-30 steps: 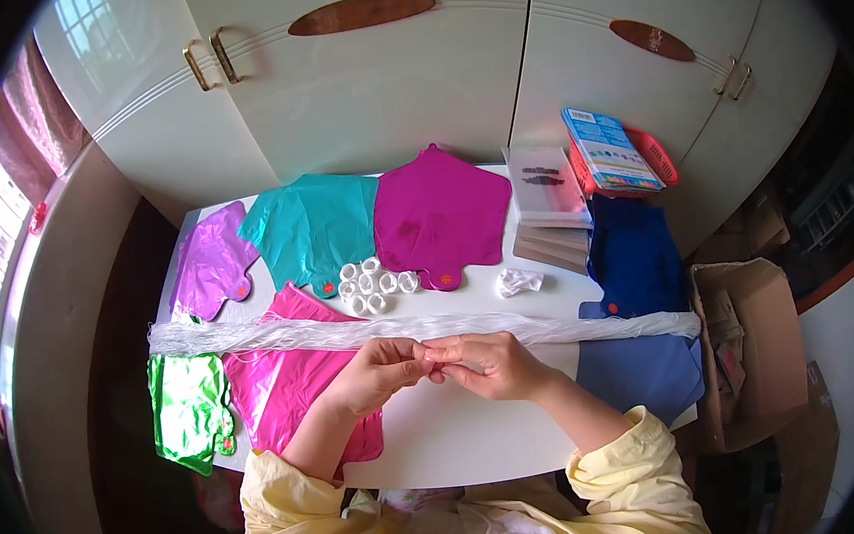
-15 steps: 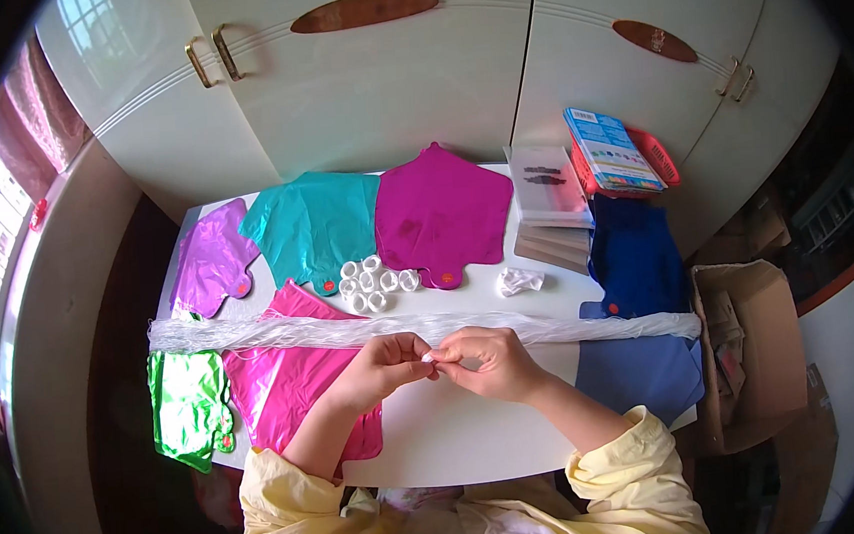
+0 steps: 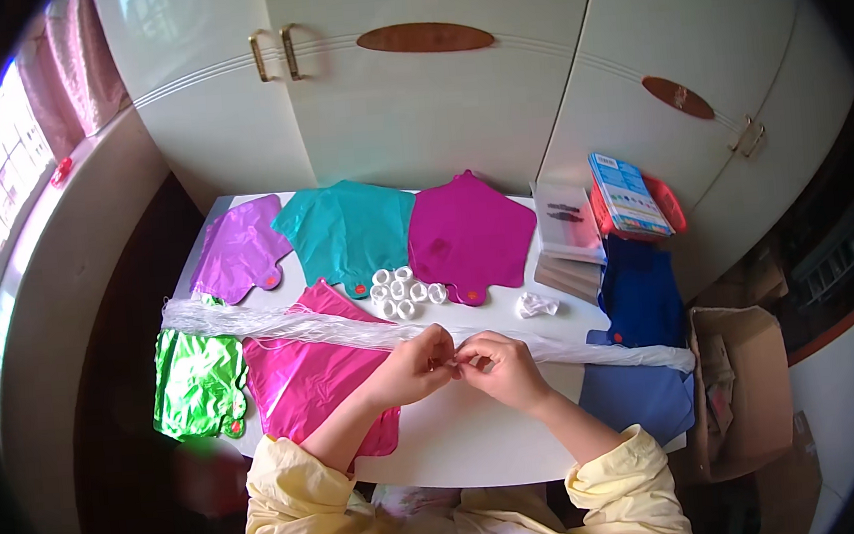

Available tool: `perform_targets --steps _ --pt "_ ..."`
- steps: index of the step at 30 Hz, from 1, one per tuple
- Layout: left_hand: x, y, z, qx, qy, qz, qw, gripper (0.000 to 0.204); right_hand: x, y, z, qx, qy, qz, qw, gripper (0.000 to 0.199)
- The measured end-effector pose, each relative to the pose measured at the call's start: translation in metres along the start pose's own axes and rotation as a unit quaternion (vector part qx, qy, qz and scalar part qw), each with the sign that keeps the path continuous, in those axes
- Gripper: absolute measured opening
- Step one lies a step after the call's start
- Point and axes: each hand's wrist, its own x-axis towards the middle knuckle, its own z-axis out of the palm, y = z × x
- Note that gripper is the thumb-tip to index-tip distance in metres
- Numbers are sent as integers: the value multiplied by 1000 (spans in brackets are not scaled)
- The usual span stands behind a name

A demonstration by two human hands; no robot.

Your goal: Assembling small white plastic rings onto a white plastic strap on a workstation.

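Observation:
My left hand (image 3: pixel 420 366) and my right hand (image 3: pixel 503 369) meet over the near middle of the table, fingertips pinched together. Between them shows a sliver of something small and white (image 3: pixel 452 363), mostly hidden by the fingers; its kind cannot be made out. Just beyond, a long bundle of white strings (image 3: pixel 281 324) stretches across the table, passing behind both hands. Flat pink foil balloons (image 3: pixel 305 377) lie by my left forearm. A cluster of small white rolls (image 3: pixel 404 292) sits past the bundle, with a crumpled white piece (image 3: pixel 536 305) to its right.
More flat foil balloons lie around: purple (image 3: pixel 238 252), teal (image 3: pixel 347 235), magenta (image 3: pixel 470 233), green (image 3: pixel 198 380) and dark blue (image 3: pixel 640 295). A clear plastic box (image 3: pixel 569 221) and a red basket (image 3: pixel 663 203) stand at back right. A cardboard box (image 3: pixel 757 382) is beside the table's right edge.
The whole view has shifted and tilted slightly. My hands stay pinched together; the white bit between my fingertips shows less than before. The things on the table keep their places.

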Motion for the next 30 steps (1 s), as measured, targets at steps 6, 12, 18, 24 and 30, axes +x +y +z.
perform_targets --steps 6,12,18,24,30 --pt "-6 2 -3 22 -17 32 999 20 1 -20 -9 -78 -57 17 995 8" --pt "-2 -12 -4 -131 40 41 990 22 13 -36 -12 -104 -52 40 992 4" --pt "-2 1 -19 -268 133 -41 953 20 46 -32 -4 -83 -47 111 989 10" --pt "4 -6 -38 -182 342 27 921 7 81 1 10 38 -35 229 972 6" --pt "2 -6 -39 -159 351 45 922 6 99 35 29 -28 -18 268 963 5"
